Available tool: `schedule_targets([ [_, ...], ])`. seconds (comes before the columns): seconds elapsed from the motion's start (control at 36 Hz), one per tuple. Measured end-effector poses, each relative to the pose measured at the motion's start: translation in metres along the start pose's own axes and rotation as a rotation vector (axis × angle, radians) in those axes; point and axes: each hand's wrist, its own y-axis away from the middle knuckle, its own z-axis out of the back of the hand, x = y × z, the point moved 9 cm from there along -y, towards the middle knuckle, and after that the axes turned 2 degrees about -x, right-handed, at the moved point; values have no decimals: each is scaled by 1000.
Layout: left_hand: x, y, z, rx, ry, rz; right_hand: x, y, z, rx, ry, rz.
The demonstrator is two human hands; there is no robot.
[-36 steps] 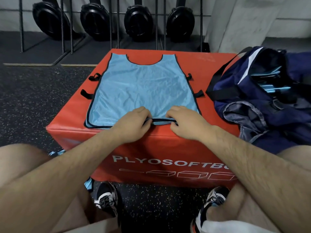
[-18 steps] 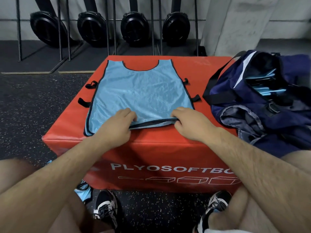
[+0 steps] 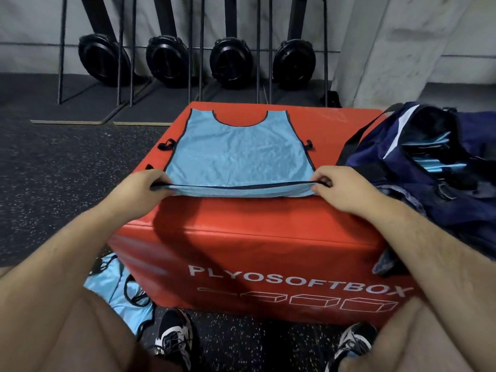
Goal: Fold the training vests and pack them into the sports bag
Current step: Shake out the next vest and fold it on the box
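I see second blue vest (image 3: 118,291) crumpled on speckled floor by shoes. Left hand (image 3: 142,187) and right hand (image 3: 346,187) each pinch near hem corner of light-blue vest (image 3: 239,154); hem raised, rest flat on red plyo box (image 3: 255,237). Navy sports bag (image 3: 429,183) open at right. Black rowers (image 3: 230,63) upright against far wall.

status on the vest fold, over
Left hand and right hand each pinch a bottom corner of the blue vest. Hem lifted off the red box, rest lying flat. Sports bag open at right, nothing between.
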Motion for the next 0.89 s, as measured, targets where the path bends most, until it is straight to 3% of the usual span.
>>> schedule_targets([
  [0.14, 7, -9, 31, -86, 144, 111, -9, -10, 21, 9, -213, -122],
  [0.31, 5, -9, 52, -24, 339, 153, 3, -15, 44, 29, -394, -110],
  [0.64, -24, 18, 94, 80, 540, 147, 16, 8, 85, 340, -528, -172],
  [0.75, -24, 4, 91, 86, 500, 160, 15, -8, 86, 279, -545, -202],
  [0.89, -9, -42, 73, 8, 258, 221, -5, -50, 74, 75, -348, -229],
])
